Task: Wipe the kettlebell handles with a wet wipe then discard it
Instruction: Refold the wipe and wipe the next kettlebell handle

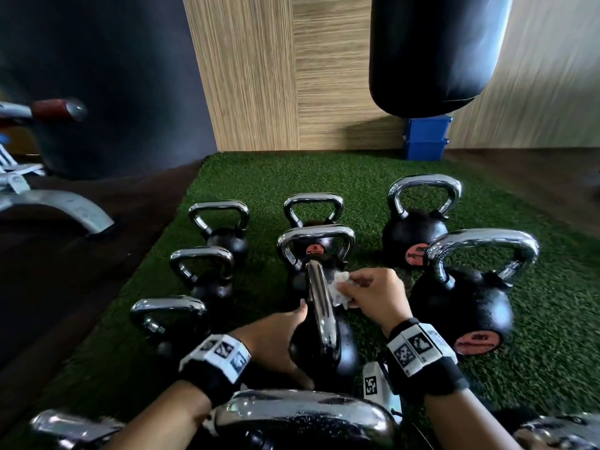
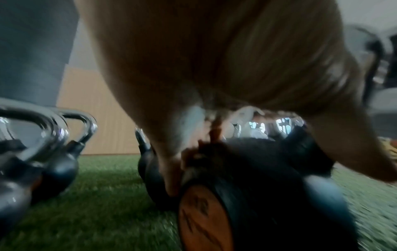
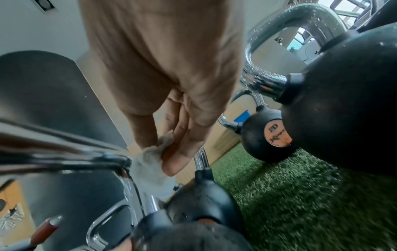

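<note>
Left hand point(image 1: 279, 342) grips the near kettlebell point(image 1: 324, 349) body; right hand point(image 1: 373, 293) fingers pinch the wet wipe point(image 1: 339, 292) against its chrome handle point(image 1: 319, 306)

The kettlebell handle point(image 1: 319, 306) is polished chrome metal, mirror-glossy and beaded with droplets; its ball point(image 1: 344, 355) below is matt black with a pebbled texture. Against the handle, the wet wipe point(image 1: 339, 289) looks soft, crumpled white cloth-like paper. Around it, the artificial turf point(image 1: 373, 186) is rough green fibre. Behind, the wall panel point(image 1: 292, 76) is grained wood.
</note>
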`<state>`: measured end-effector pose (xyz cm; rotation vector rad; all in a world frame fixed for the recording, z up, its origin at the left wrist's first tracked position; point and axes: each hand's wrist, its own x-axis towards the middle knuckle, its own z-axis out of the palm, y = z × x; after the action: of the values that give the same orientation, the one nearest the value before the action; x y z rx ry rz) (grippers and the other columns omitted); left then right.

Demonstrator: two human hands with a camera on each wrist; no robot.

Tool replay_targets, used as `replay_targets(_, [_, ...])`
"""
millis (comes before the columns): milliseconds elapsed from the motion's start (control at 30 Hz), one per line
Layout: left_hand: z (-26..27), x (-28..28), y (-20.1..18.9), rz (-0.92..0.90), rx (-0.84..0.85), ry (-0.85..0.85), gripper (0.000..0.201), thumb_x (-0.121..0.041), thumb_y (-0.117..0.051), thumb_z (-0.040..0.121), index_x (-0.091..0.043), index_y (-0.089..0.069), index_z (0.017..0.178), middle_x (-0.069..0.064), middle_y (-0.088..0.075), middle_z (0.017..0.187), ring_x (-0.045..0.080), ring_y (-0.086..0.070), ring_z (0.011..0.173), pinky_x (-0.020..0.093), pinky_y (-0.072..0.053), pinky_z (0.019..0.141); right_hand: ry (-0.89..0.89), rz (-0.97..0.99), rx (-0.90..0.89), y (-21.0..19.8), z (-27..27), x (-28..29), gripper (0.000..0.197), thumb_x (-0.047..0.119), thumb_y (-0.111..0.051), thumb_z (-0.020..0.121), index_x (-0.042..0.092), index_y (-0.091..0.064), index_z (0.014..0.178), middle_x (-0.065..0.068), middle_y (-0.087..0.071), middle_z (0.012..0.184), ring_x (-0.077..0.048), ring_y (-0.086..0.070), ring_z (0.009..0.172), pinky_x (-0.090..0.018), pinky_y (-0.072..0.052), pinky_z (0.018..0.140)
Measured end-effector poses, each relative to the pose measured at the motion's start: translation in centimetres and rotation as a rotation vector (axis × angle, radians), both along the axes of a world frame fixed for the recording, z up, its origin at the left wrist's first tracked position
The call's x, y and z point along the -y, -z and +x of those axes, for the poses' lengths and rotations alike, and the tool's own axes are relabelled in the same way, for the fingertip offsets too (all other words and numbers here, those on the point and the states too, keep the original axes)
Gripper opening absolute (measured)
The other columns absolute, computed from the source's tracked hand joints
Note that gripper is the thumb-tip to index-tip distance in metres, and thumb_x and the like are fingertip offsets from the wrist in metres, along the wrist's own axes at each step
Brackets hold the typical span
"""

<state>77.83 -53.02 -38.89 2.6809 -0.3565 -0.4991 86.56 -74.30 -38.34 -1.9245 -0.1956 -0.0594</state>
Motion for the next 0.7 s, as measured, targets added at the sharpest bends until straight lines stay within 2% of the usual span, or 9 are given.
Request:
replay_targets(100, [-0.3,1.7,2.2,-0.207,0.134,0.035,0.149,-0.06,-0.095,0.057,-0.016,0.001,0.162,-0.002,-0.007,0.171,0.014,-0.011,0.158,0.04,-0.017,0.13,-0.029,0.025,-0.095,1.3,-0.1,-0.4,0.027,0.017,-0.087,0.07,0.02,-0.067,0.089,-0.007,-0.075,0.075,-0.022,-0.074,0.062,-0.043,-0.064,0.063])
replay_targets(200, [-0.3,2.2,3.0,-0.17,0.22,0.034,0.153,-0.074,-0.086,0.058,-0.014,0.008,0.163,0.001,0.004,0.171,0.019,0.0,0.159,0.043,-0.014,0.13,-0.038,0.029,-0.12,2.1,0.0,-1.1,0.021,0.014,-0.085,0.072,0.017,-0.071,0.087,-0.006,-0.075,0.075,-0.018,-0.074,0.062,-0.04,-0.064,0.063])
replay_targets(267, [-0.2,2.3,3.4,-0.168,0.263,0.018,0.15,-0.071,-0.086,0.06,-0.011,0.007,0.163,0.005,0.001,0.171,0.019,-0.002,0.159,0.041,-0.017,0.129,-0.053,0.011,-0.116,2.8,0.1,-1.7,0.017,0.015,-0.085,0.074,0.016,-0.076,0.089,-0.001,-0.074,0.075,-0.003,-0.07,0.058,-0.024,-0.062,0.06])
replay_targets(333, [-0.3,2.3,3.8,-0.211,0.287,-0.017,0.144,-0.062,-0.088,0.063,-0.008,0.0,0.162,0.004,-0.012,0.169,0.017,-0.014,0.157,0.037,-0.023,0.127,-0.068,-0.055,-0.098,3.2,0.2,-2.2,0.016,0.019,-0.085,0.075,0.017,-0.08,0.09,0.008,-0.074,0.075,0.006,-0.067,0.059,-0.01,-0.054,0.058])
replay_targets(433, [-0.2,2.0,4.1,-0.224,0.32,-0.049,0.139,-0.06,-0.087,0.062,-0.007,-0.005,0.161,0.001,-0.03,0.162,0.014,-0.03,0.15,0.03,-0.03,0.123,-0.083,-0.073,-0.125,3.3,0.7,-2.5,0.018,0.019,-0.084,0.077,0.012,-0.081,0.093,-0.001,-0.077,0.084,-0.01,-0.072,0.074,-0.023,-0.06,0.074])
replay_targets(533, [0.3,1.5,4.2,-0.218,0.318,-0.003,0.141,-0.062,-0.087,0.063,-0.008,-0.002,0.162,-0.004,-0.028,0.164,0.006,-0.029,0.149,0.017,-0.024,0.123,-0.069,-0.167,-0.105,3.1,1.4,-2.6,0.017,0.018,-0.081,0.081,0.014,-0.08,0.097,0.001,-0.074,0.086,0.0,-0.062,0.068,0.001,-0.043,0.058])
replay_targets(567, [0.5,1.2,4.1,-0.227,0.315,0.019,0.141,-0.062,-0.088,0.063,-0.01,-0.002,0.162,-0.011,-0.026,0.164,-0.003,-0.027,0.147,0.01,-0.021,0.12,-0.055,-0.163,-0.097,3.0,1.7,-2.8,0.016,0.017,-0.081,0.08,0.015,-0.081,0.096,0.002,-0.072,0.085,0.002,-0.06,0.067,0.002,-0.039,0.056])
replay_targets(633, [0.9,0.9,4.1,-0.261,0.309,0.039,0.14,-0.059,-0.089,0.06,-0.014,-0.005,0.161,-0.041,-0.019,0.152,-0.027,-0.024,0.135,-0.003,-0.018,0.109,-0.029,-0.123,-0.078,2.6,2.2,-3.2,0.016,0.015,-0.081,0.079,0.018,-0.081,0.095,0.002,-0.073,0.085,-0.001,-0.062,0.07,-0.007,-0.044,0.064])
replay_targets(700, [1.0,0.6,4.0,-0.279,0.268,0.014,0.139,-0.06,-0.089,0.056,-0.019,-0.008,0.16,-0.058,-0.013,0.137,-0.036,-0.021,0.125,-0.009,-0.017,0.1,-0.011,-0.054,-0.044,2.3,2.5,-3.5,0.018,0.012,-0.08,0.079,0.02,-0.081,0.095,0.005,-0.075,0.086,-0.002,-0.066,0.075,-0.014,-0.048,0.069])
